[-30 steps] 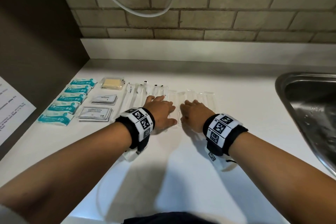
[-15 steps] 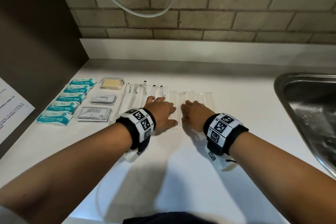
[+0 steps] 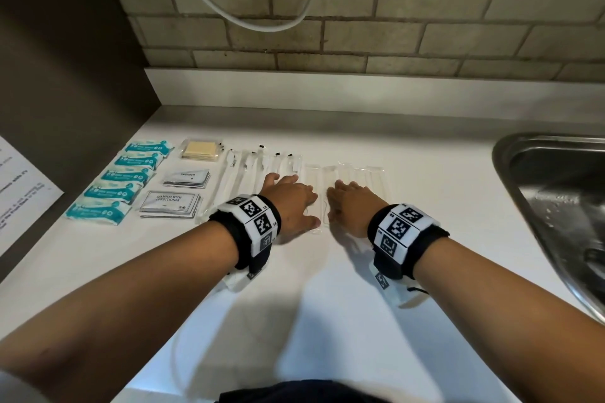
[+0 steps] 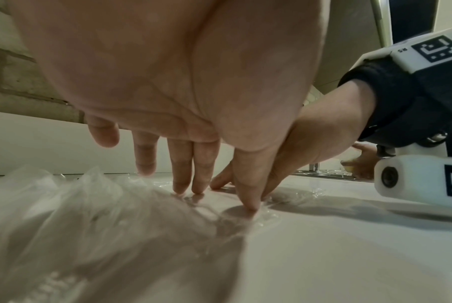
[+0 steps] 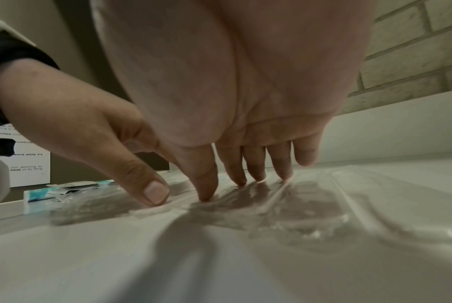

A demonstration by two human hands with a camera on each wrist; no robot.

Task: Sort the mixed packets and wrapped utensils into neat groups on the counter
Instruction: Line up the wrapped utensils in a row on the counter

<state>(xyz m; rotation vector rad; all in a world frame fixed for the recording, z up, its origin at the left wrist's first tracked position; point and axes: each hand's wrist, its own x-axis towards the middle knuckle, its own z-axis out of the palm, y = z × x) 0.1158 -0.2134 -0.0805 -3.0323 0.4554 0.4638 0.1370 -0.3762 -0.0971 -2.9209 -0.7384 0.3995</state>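
Note:
Both my hands lie side by side, palms down, on a row of clear-wrapped utensils (image 3: 347, 172) in the middle of the white counter (image 3: 327, 321). My left hand (image 3: 289, 199) presses straight fingers (image 4: 183, 180) and its thumb on the crinkled clear wrappers (image 4: 89, 205). My right hand (image 3: 348, 204) does the same with its fingertips (image 5: 206, 184) on flat clear sleeves (image 5: 323, 205). More wrapped utensils with black tips (image 3: 252, 163) lie just left of the left hand. Further left are teal packets (image 3: 126, 180) in a column, a yellow packet (image 3: 199, 150), toothpaste sachets (image 3: 186, 178) and shampoo sachets (image 3: 168, 204).
A steel sink (image 3: 556, 193) is sunk into the counter at the right. A dark panel with a printed sheet (image 3: 23, 193) closes off the left side. A brick wall with a hanging white cable (image 3: 262, 23) stands behind.

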